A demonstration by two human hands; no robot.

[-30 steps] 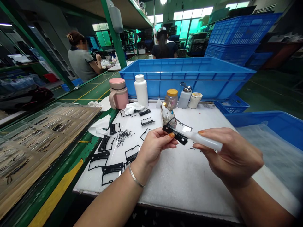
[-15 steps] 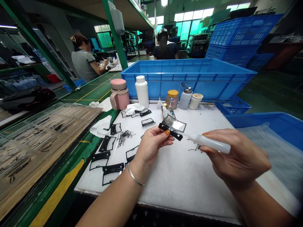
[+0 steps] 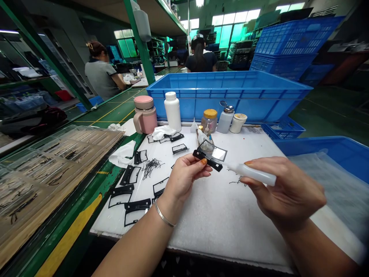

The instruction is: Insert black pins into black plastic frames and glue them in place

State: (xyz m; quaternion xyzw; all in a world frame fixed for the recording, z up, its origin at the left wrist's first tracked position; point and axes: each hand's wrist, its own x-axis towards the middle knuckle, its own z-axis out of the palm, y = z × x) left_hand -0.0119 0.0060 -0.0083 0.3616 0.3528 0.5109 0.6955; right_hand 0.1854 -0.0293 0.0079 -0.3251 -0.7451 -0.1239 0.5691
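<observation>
My left hand (image 3: 186,177) pinches a small black-framed clear panel (image 3: 210,156) and holds it above the white foam mat (image 3: 225,215). My right hand (image 3: 285,190) is closed around a white squeeze bottle (image 3: 253,174) whose thin nozzle points left and meets the panel's black edge. More black-framed panels (image 3: 131,192) lie on the mat to the left, beside a heap of thin black wires (image 3: 151,166). A few loose wires (image 3: 235,180) lie under the bottle.
A pink mug (image 3: 145,114), a white bottle (image 3: 172,110), a yellow-lidded jar (image 3: 209,120), a pump dispenser (image 3: 225,117) and a small pot (image 3: 238,122) line the mat's far edge before a blue crate (image 3: 230,94). Clear trays (image 3: 49,161) lie at left. Two people sit beyond.
My left hand raised the panel slightly and tilted it. The right hand with the bottle shifted a little and keeps the nozzle at the panel's edge.
</observation>
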